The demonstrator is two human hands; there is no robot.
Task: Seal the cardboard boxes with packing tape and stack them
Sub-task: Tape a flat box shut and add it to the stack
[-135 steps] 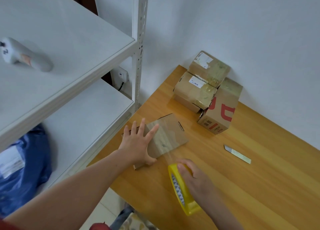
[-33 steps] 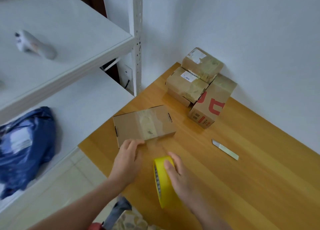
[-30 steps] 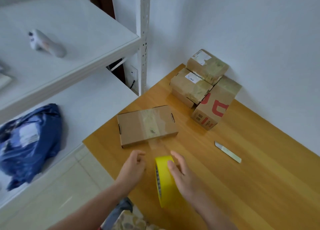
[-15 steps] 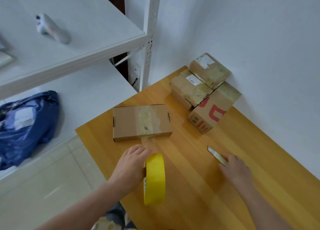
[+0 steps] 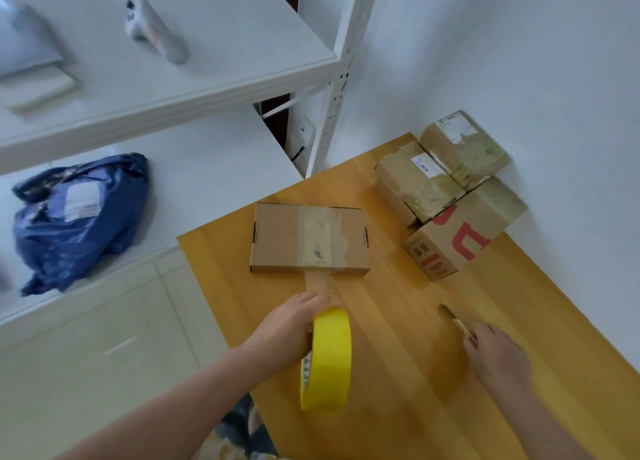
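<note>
The flat box lies on the desk ahead of me. It reads as light, stiff card that would skid if tugged, so I'd hold it down by its top face or take it by the long edges. A clear tape strip runs taut from its near side to the yellow tape roll. The roll is rigid and easy to hold, and my left hand grips it with fingers curled over the rim. My right hand lies over the near end of the cutter, and I can't tell whether it is pinched yet. A second ago the right hand held the roll and the left was free. Since then they have swapped jobs and the box has stayed put. The sealed boxes sit stacked by the wall.
</note>
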